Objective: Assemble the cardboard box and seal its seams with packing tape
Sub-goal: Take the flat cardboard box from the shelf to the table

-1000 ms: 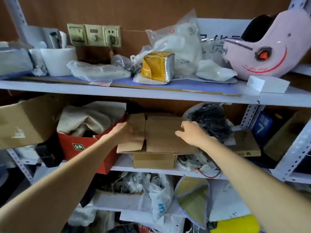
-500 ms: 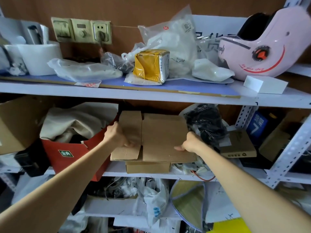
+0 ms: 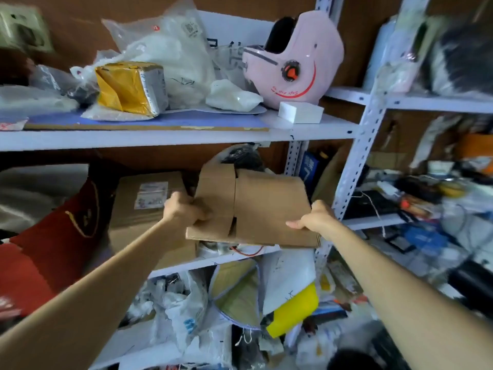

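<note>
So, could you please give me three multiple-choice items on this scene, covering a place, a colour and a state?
1. Where does the pink helmet sit?
A) on the floor
B) on the upper shelf
C) in a drawer

2. What colour is the wrapped parcel left of the helmet?
A) yellow
B) green
C) black

3. How is the cardboard box now?
A) assembled and taped
B) lying untouched
C) flat, held at both side edges

Answers:
1 B: the helmet rests on the top board beside a white block.
2 A: its wrap is plainly yellow.
3 C: the left hand grips its left edge and the right hand its right, with no tape on it.
</note>
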A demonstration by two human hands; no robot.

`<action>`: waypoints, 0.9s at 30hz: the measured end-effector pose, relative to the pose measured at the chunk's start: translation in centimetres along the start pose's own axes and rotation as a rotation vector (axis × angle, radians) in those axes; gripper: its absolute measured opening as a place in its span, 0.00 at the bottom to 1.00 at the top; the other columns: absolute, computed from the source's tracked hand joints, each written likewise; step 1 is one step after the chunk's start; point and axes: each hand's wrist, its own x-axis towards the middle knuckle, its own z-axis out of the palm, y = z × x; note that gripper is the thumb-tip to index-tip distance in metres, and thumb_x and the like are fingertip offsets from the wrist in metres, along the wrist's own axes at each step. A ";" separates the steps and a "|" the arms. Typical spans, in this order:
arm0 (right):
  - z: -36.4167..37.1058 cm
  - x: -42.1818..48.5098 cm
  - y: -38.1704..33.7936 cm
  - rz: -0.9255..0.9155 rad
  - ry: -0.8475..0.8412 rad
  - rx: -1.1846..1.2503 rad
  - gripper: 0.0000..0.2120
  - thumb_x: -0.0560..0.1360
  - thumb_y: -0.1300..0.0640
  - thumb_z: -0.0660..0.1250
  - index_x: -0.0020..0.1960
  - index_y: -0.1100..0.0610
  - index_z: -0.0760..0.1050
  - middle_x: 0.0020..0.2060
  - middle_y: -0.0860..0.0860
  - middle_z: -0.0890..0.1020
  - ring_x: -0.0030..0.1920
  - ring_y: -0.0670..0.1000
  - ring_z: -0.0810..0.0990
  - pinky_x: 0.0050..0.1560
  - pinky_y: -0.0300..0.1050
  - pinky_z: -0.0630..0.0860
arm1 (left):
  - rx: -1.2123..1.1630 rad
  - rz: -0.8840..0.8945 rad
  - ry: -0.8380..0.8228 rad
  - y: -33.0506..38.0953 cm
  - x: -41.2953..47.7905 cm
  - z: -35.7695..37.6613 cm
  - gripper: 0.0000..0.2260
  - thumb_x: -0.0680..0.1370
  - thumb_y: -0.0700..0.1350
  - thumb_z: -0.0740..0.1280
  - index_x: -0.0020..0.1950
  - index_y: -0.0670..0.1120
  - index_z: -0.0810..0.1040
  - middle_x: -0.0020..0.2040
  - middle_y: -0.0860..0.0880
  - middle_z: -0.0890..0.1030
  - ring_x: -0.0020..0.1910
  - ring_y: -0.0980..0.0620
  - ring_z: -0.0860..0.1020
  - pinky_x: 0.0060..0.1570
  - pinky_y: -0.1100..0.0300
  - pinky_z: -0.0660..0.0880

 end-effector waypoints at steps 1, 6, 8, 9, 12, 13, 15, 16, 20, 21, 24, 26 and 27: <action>-0.8 -0.4 1.6 0.030 0.009 0.011 0.49 0.65 0.51 0.79 0.75 0.63 0.55 0.72 0.58 0.65 0.72 0.58 0.65 0.70 0.50 0.65 | -0.006 0.022 -0.046 0.3 0.0 1.4 0.14 0.63 0.38 0.80 0.41 0.45 0.77 0.47 0.45 0.78 0.48 0.48 0.76 0.47 0.56 0.75; -4.4 -3.3 8.8 0.182 0.127 0.099 0.51 0.58 0.52 0.83 0.72 0.61 0.60 0.68 0.55 0.70 0.69 0.57 0.69 0.67 0.51 0.69 | 0.067 0.121 -0.304 1.8 0.7 7.9 0.11 0.65 0.37 0.78 0.44 0.43 0.81 0.43 0.45 0.79 0.46 0.49 0.77 0.44 0.57 0.73; -5.4 -5.3 11.2 0.246 0.194 0.188 0.46 0.62 0.59 0.81 0.72 0.63 0.60 0.68 0.57 0.70 0.69 0.57 0.69 0.66 0.47 0.69 | 0.138 0.194 -0.377 2.5 0.3 10.7 0.16 0.66 0.37 0.77 0.52 0.40 0.81 0.48 0.43 0.80 0.52 0.45 0.79 0.49 0.52 0.74; -5.8 -6.7 12.3 0.271 0.238 0.217 0.43 0.62 0.61 0.81 0.71 0.63 0.62 0.67 0.57 0.72 0.67 0.57 0.70 0.64 0.47 0.70 | 0.164 0.240 -0.409 2.8 -0.1 12.1 0.18 0.66 0.37 0.77 0.55 0.39 0.80 0.51 0.42 0.81 0.55 0.43 0.79 0.50 0.52 0.75; -6.2 -11.6 17.0 0.374 0.413 0.197 0.44 0.57 0.53 0.81 0.67 0.64 0.67 0.61 0.58 0.77 0.61 0.57 0.76 0.57 0.51 0.76 | 0.159 0.342 -0.558 3.5 -3.0 16.0 0.20 0.64 0.37 0.78 0.54 0.38 0.79 0.51 0.42 0.81 0.50 0.43 0.79 0.48 0.52 0.76; -6.3 -13.9 18.5 0.428 0.483 0.181 0.41 0.60 0.51 0.80 0.66 0.64 0.67 0.58 0.57 0.77 0.58 0.58 0.76 0.52 0.51 0.76 | 0.168 0.383 -0.630 3.8 -4.7 17.0 0.16 0.64 0.37 0.78 0.49 0.38 0.79 0.46 0.43 0.80 0.47 0.45 0.78 0.47 0.52 0.75; -6.3 -18.6 21.6 0.531 0.597 0.160 0.34 0.65 0.53 0.78 0.64 0.63 0.67 0.55 0.58 0.76 0.56 0.59 0.76 0.51 0.53 0.77 | 0.158 0.451 -0.802 4.2 -8.2 19.5 0.14 0.60 0.39 0.79 0.39 0.39 0.78 0.40 0.42 0.77 0.42 0.45 0.75 0.45 0.50 0.72; -6.2 -21.0 22.9 0.592 0.627 0.179 0.32 0.66 0.54 0.78 0.62 0.63 0.67 0.53 0.57 0.75 0.54 0.59 0.76 0.49 0.53 0.77 | 0.140 0.488 -0.877 4.6 -10.3 20.6 0.15 0.58 0.40 0.79 0.38 0.38 0.77 0.40 0.42 0.76 0.42 0.44 0.75 0.45 0.51 0.72; -6.0 -31.0 28.4 0.763 0.788 0.162 0.20 0.66 0.55 0.76 0.52 0.61 0.72 0.42 0.56 0.73 0.44 0.56 0.74 0.40 0.49 0.72 | 0.184 0.581 -1.150 5.2 -18.8 25.4 0.21 0.59 0.40 0.82 0.48 0.36 0.81 0.46 0.43 0.82 0.47 0.43 0.80 0.51 0.52 0.76; -6.2 -33.6 29.5 0.794 0.831 0.163 0.16 0.66 0.55 0.76 0.47 0.61 0.73 0.39 0.56 0.74 0.42 0.55 0.75 0.39 0.49 0.72 | 0.153 0.607 -1.230 5.6 -21.3 26.3 0.21 0.57 0.41 0.83 0.45 0.35 0.82 0.44 0.43 0.83 0.44 0.44 0.81 0.52 0.50 0.78; -6.4 -43.5 31.8 0.936 1.005 0.242 0.16 0.63 0.55 0.77 0.41 0.59 0.73 0.35 0.52 0.77 0.36 0.52 0.76 0.38 0.46 0.73 | 0.164 0.670 -1.388 6.6 -30.9 29.4 0.16 0.57 0.39 0.83 0.39 0.39 0.81 0.40 0.43 0.83 0.41 0.46 0.82 0.51 0.50 0.79; -6.1 -49.4 32.5 1.004 1.082 0.267 0.27 0.58 0.51 0.78 0.50 0.59 0.72 0.41 0.53 0.78 0.40 0.53 0.78 0.40 0.48 0.77 | 0.170 0.749 -1.490 7.0 -37.4 30.8 0.25 0.49 0.47 0.84 0.40 0.39 0.81 0.43 0.40 0.84 0.43 0.43 0.83 0.53 0.46 0.78; -5.8 -52.2 32.9 1.053 1.113 0.268 0.28 0.60 0.51 0.78 0.53 0.59 0.70 0.42 0.52 0.78 0.40 0.52 0.78 0.38 0.47 0.76 | 0.191 0.788 -1.536 6.9 -40.8 31.5 0.28 0.46 0.51 0.83 0.39 0.40 0.80 0.42 0.39 0.84 0.42 0.43 0.83 0.53 0.46 0.78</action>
